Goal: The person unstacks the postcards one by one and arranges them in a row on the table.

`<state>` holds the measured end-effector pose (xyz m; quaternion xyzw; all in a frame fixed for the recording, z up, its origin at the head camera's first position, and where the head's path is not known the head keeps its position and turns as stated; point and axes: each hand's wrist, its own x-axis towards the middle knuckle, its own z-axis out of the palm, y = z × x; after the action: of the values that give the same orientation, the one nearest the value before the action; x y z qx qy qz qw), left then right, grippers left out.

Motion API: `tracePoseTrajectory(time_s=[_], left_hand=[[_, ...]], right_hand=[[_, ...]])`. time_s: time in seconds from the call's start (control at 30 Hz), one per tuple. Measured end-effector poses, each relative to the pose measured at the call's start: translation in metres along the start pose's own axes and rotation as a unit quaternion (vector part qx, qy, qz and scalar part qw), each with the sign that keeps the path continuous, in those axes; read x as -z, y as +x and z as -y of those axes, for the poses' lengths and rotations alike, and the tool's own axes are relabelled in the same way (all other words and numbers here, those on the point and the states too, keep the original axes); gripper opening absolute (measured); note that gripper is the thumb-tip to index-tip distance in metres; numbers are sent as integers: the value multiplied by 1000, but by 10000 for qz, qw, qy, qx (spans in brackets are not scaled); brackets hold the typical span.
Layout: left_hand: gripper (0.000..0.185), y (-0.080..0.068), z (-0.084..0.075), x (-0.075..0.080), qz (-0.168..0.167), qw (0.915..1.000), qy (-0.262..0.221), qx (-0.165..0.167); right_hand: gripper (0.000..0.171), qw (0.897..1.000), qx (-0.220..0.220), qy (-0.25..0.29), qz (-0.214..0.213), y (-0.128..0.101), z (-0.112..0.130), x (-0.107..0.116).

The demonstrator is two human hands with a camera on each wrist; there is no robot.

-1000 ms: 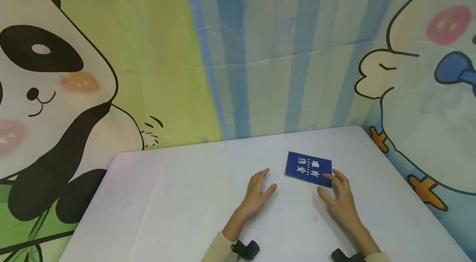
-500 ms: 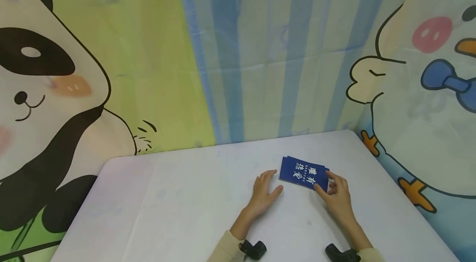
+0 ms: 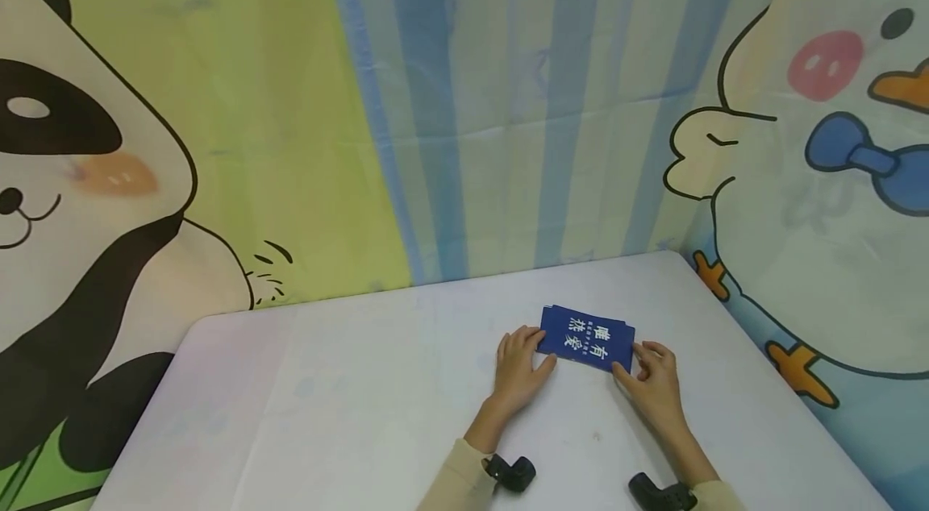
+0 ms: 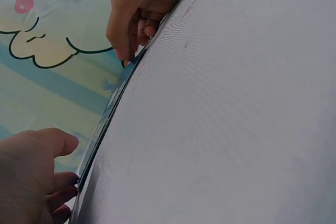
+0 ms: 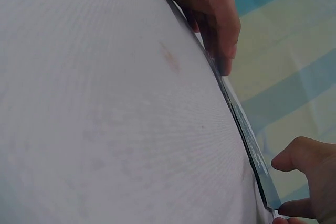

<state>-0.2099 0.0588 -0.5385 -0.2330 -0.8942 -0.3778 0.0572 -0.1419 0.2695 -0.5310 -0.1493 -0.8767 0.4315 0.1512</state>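
A dark blue booklet (image 3: pixel 584 338) with white Chinese characters lies low over the white table in the head view. A second blue layer peeks out along its far edge. My right hand (image 3: pixel 653 382) pinches its right end, thumb at the near corner and the other fingers bent at the right edge. My left hand (image 3: pixel 518 366) touches the left end with its fingertips, its thumb spread near the front edge. In the left wrist view, the booklet (image 4: pixel 107 116) appears nearly edge-on between my left hand (image 4: pixel 37 171) and my right hand (image 4: pixel 144 3).
The white table (image 3: pixel 348 398) meets a striped curtain-like backdrop (image 3: pixel 493 124) at its far edge. A cartoon panda (image 3: pixel 94 189) is printed on the left and a chick (image 3: pixel 835 253) on the right. Black cameras sit on both wrists.
My left hand has moved in to touch the booklet's left end. My right fingers have closed in on its right end, and a second layer has come into sight. The view has shifted slightly.
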Motion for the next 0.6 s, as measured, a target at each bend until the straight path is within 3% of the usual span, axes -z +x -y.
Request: tracePoseTrajectory(time_s=[0.23,0.6], left_hand=[[49,-1,6,-1,82,9994,320,-44],[48,-1,4,-2,42,9998,-112,152]], right_hand=[[49,9991,-257,274,-205,0,1,-5],[44,9967,-331,422,-605,-1,-2,-6]])
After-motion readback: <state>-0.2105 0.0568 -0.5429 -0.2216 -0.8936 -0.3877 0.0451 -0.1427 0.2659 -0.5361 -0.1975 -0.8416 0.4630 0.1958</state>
